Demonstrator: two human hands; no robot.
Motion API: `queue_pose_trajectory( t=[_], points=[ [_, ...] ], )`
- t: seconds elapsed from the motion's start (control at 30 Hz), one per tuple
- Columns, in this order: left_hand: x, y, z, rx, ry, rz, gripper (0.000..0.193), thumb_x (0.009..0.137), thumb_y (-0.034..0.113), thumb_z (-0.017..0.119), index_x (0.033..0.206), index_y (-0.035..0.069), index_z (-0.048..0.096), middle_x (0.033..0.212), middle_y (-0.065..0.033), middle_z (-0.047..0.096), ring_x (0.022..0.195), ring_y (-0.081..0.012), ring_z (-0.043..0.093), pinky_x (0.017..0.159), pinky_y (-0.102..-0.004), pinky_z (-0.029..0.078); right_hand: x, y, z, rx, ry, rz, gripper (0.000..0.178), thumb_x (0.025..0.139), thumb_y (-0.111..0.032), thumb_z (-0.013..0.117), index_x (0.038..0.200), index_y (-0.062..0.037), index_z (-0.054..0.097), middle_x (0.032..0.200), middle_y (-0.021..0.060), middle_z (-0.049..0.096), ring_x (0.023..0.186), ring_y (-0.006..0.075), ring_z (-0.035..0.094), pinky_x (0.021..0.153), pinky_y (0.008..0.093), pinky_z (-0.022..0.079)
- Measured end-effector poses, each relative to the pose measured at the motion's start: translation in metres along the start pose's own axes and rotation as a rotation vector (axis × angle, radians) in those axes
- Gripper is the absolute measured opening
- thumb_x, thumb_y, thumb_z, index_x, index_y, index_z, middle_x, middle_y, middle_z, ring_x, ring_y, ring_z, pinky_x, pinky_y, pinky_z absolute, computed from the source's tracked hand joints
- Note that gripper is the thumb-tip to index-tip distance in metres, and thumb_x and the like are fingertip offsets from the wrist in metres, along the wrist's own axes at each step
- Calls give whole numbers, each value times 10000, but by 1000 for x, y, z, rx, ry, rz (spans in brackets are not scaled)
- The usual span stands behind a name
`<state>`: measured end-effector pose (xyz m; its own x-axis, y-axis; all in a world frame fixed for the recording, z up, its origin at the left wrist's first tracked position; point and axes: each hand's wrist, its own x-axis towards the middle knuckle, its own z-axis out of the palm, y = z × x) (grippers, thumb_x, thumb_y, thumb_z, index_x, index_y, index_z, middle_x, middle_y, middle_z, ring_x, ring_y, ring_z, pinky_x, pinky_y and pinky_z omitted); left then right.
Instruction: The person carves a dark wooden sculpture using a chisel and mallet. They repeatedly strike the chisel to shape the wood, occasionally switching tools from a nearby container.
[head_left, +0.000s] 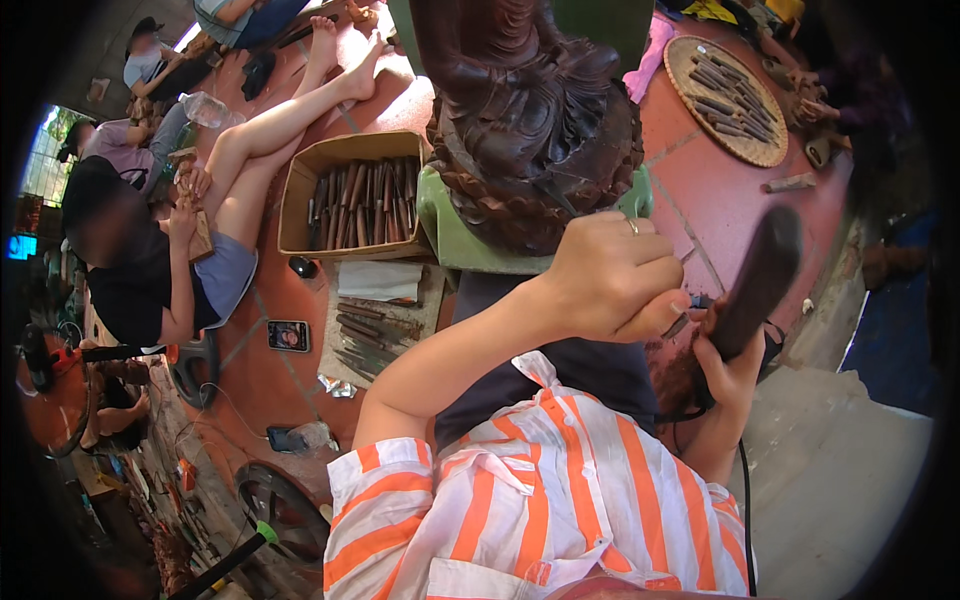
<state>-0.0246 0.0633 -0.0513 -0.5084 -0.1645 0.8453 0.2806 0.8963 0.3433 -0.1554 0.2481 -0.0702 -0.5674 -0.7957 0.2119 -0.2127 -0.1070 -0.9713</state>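
Observation:
In front of me a dark brown wood carving of a robed figure (pixel 540 120) stands on a green plastic chair or stool (pixel 480 258). Close to its carved base, my left hand (pixel 620 275) is closed around a thin chisel, most of it hidden by the fingers. The chisel's end (pixel 678 326) shows below the thumb. To the right, my right hand (pixel 735 370) wraps round a dark, rounded wooden mallet (pixel 765 270), raised and tilted beside the left fist.
A cardboard box (pixel 290 225) of chisels stands left of the carving. More chisels (pixel 375 335) lie on a board below it. A phone (pixel 288 335) rests on the red tile floor. At right is a round woven tray (pixel 690 95) of tools. Another person (pixel 150 250) sits carving at left.

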Motion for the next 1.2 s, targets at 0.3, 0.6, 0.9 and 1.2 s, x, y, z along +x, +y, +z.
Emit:
queue_pose_trajectory(
  t=[0.3,0.6,0.9,1.2],
  points=[
    [5,-2,-9,-94,93,-84,253,830,243,547,609,122,520,562,-55,484,510,-271,516,495,-378,402,-4,-9,-2,-340,-156,-430,397,805,-48,702,1054,-39,392,749,79,506,630,160,491,641,291,422],
    [5,-2,-7,-143,206,-101,261,845,214,515,603,116,513,570,-49,489,506,-263,513,485,-373,402,0,-6,13,-541,107,-399,141,808,25,654,788,-26,523,689,67,520,563,201,532,568,332,444],
    [-4,-4,0,-111,187,-46,246,802,254,560,602,116,520,561,-40,500,499,-257,524,479,-374,410,2,-15,31,-918,165,-443,151,797,-7,617,728,-68,497,648,58,501,564,208,513,542,323,423],
    [-9,-4,-4,-78,88,10,249,808,260,557,605,120,523,574,-36,516,504,-251,524,481,-369,404,5,6,23,-781,132,-701,227,759,114,660,772,-36,490,592,67,465,482,170,434,478,288,366]
  ],
)
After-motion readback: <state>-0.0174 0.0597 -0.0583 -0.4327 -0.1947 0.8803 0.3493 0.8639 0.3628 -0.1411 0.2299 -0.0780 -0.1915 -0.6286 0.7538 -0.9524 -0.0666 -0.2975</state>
